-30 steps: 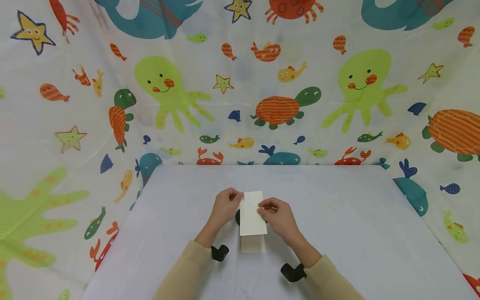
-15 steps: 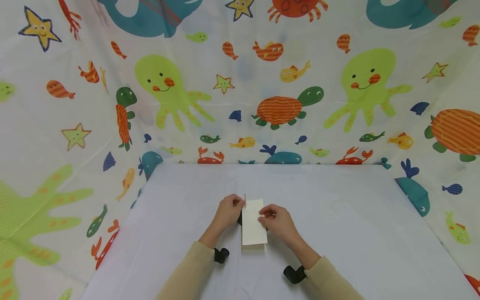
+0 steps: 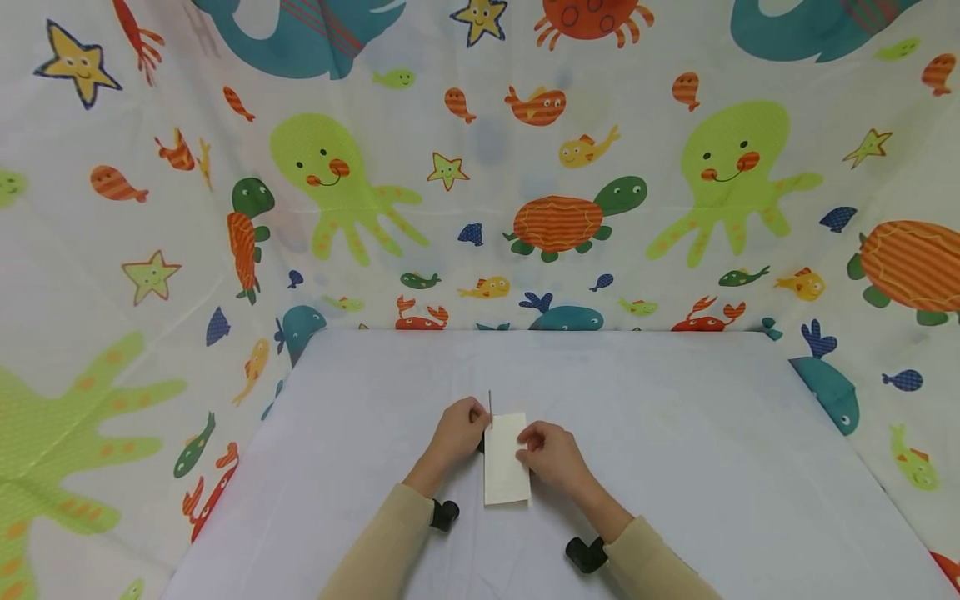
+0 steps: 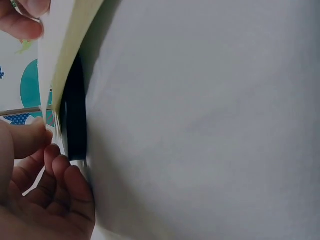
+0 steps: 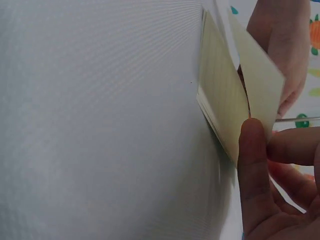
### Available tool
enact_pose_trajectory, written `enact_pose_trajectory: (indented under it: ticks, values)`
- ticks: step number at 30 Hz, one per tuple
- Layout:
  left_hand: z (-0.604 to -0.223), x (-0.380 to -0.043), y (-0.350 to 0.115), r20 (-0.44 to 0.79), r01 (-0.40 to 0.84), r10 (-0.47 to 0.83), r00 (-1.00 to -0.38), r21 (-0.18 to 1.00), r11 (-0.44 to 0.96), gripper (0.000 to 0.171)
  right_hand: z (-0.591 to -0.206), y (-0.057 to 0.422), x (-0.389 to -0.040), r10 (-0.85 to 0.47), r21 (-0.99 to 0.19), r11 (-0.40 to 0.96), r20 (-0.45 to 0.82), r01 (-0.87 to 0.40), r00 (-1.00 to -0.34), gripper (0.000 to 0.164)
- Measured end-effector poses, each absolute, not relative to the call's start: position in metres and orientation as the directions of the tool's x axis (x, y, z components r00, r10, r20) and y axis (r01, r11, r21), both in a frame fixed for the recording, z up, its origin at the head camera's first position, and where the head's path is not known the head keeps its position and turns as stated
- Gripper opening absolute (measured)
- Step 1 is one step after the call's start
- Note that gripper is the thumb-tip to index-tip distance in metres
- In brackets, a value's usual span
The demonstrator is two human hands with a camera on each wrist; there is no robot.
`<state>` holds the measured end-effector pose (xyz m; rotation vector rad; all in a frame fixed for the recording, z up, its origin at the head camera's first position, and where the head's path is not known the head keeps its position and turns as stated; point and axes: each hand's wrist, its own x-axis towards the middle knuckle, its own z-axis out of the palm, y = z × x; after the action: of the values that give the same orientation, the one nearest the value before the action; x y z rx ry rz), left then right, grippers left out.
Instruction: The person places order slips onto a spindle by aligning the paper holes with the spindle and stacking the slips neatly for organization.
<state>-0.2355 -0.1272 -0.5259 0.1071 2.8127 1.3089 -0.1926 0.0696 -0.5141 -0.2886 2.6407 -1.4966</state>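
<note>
A narrow cream sheet of paper (image 3: 507, 462) lies over a thin pad of similar paper (image 5: 220, 82). At its upper left edge my left hand (image 3: 456, 429) pinches the sheet between thumb and finger. My right hand (image 3: 553, 456) pinches the right edge, thumb and index finger on the top sheet in the right wrist view. A gap opens between sheet and pad there. Beside the left fingertips a thin brown stick (image 3: 491, 403) points away past the top edge. Under the paper sits a flat black rounded thing (image 4: 75, 112), mostly hidden from above.
A white cloth covers the table (image 3: 660, 417). Behind and along both sides hangs a curtain (image 3: 480, 242) printed with sea animals. Black wrist cameras jut inward from the left sleeve (image 3: 382, 542) and the right sleeve (image 3: 656, 554).
Both hands have moved toward the body with the top sheet. The sheet now covers the pad part that showed below it. More of the stick shows above the sheet's top edge.
</note>
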Motion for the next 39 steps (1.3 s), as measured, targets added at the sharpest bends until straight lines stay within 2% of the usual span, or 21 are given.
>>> enact_pose_trajectory:
  ticks: [7,18,26,39]
  values:
    - [-0.524,-0.234,-0.125,-0.003,0.064,0.095,-0.995,0.722,0.689,0.012,-0.517,0.069,-0.191,-0.225,-0.824,0.555,-0.017,-0.114,-0.974,0.013]
    - [-0.52,-0.233,-0.123,-0.007,0.058,0.088,-0.996,0.7,0.711,0.011,-0.52,0.069,-0.191,-0.267,-0.799,0.577,0.012,-0.17,-0.963,0.012]
    - [-0.519,-0.232,-0.124,-0.046,-0.019,0.022,-0.999,0.726,0.688,0.011,-0.516,0.073,-0.188,-0.272,-0.762,0.625,-0.011,-0.168,-0.962,0.015]
    - [-0.501,-0.214,-0.143,0.048,0.033,0.002,-0.999,0.662,0.749,0.009,-0.5,0.094,-0.181,-0.242,-0.712,0.678,0.02,-0.184,-0.97,0.01]
